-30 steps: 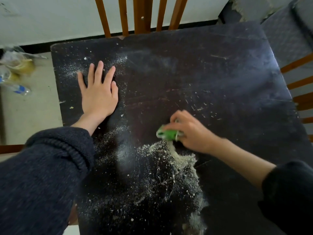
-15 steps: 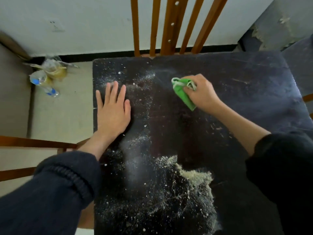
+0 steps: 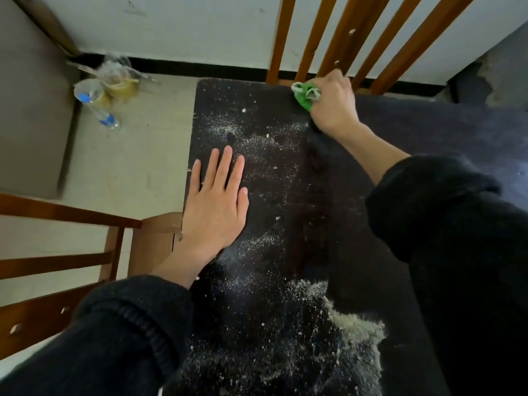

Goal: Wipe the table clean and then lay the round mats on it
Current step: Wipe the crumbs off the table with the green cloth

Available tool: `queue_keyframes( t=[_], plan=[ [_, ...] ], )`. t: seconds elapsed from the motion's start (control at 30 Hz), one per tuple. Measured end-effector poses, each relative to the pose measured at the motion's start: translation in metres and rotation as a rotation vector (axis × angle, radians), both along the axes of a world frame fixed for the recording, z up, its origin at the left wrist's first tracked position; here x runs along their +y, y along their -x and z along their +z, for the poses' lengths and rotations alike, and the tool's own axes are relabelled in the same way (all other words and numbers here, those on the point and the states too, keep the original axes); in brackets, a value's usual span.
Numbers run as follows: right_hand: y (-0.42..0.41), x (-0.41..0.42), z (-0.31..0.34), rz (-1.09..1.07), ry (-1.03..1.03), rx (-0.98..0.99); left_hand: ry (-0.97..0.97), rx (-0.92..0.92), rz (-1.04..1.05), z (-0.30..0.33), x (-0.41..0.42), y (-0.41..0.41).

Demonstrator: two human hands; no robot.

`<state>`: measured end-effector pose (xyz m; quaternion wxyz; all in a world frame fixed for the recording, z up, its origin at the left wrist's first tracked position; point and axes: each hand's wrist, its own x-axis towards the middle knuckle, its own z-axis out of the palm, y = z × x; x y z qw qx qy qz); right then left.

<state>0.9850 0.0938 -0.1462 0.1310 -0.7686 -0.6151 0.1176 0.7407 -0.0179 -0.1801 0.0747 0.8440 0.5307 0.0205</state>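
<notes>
Right hand (image 3: pixel 333 102) fingers clutch crumpled green cloth (image 3: pixel 305 94), seemingly fabric; left hand (image 3: pixel 214 207) splayed flat on dusty table (image 3: pixel 271 172).

White wall (image 3: pixel 200 27) runs across the top, with a black skirting strip (image 3: pixel 200 70) at its foot. Pale tiled floor (image 3: pixel 128 172) on the left. Brown wooden chair back (image 3: pixel 354 38) with slanted slats stands against the far side. A 2nd wooden chair (image 3: pixel 65 252) sits lower left, its seat corner beside the dark edge. Clear plastic bottles (image 3: pixel 94 105) with blue caps and a crumpled bag (image 3: pixel 120 78) lie in the floor corner. Grey panel (image 3: pixel 31 110) at left edge. Grey patchy wall (image 3: pixel 497 75) at right. Soft, dim light.
</notes>
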Motion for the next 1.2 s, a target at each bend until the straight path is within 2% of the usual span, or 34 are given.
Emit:
queue_keyframes(
  t=[0.13, 0.27, 0.33, 0.4, 0.5, 0.6, 0.67, 0.87, 1.03, 1.2],
  plan=[
    [0.027, -0.059, 0.005, 0.177, 0.075, 0.128, -0.008, -0.007, 0.005, 0.002, 0.002, 0.001],
    [0.043, -0.144, 0.023, 0.647, 0.272, 0.234, 0.002, -0.044, 0.009, 0.004, 0.0, 0.002],
    [0.039, -0.15, 0.038, 0.682, 0.306, 0.29, -0.002, -0.042, 0.014, 0.003, 0.0, 0.001],
    [0.033, -0.126, 0.047, 0.569, 0.176, 0.303, -0.011, -0.025, 0.017, 0.003, 0.0, 0.0],
    [0.021, -0.061, 0.041, 0.269, 0.036, 0.167, -0.008, -0.028, 0.023, 0.003, 0.0, 0.0],
    [0.006, -0.01, 0.02, -0.15, -0.003, 0.014, -0.013, -0.026, 0.032, 0.002, 0.0, 0.001],
    [0.003, 0.007, 0.008, -0.255, 0.029, 0.002, -0.019, -0.032, 0.032, 0.001, 0.001, 0.0],
    [0.053, 0.015, -0.006, 0.174, 0.016, 0.081, -0.011, -0.06, 0.034, 0.001, 0.0, 0.0],
    [0.059, -0.05, 0.0, 0.388, 0.052, 0.12, -0.003, -0.041, 0.038, 0.005, 0.001, 0.0],
    [0.061, -0.14, 0.013, 0.605, 0.149, 0.198, 0.01, -0.097, 0.026, 0.005, 0.002, 0.002]
  ],
)
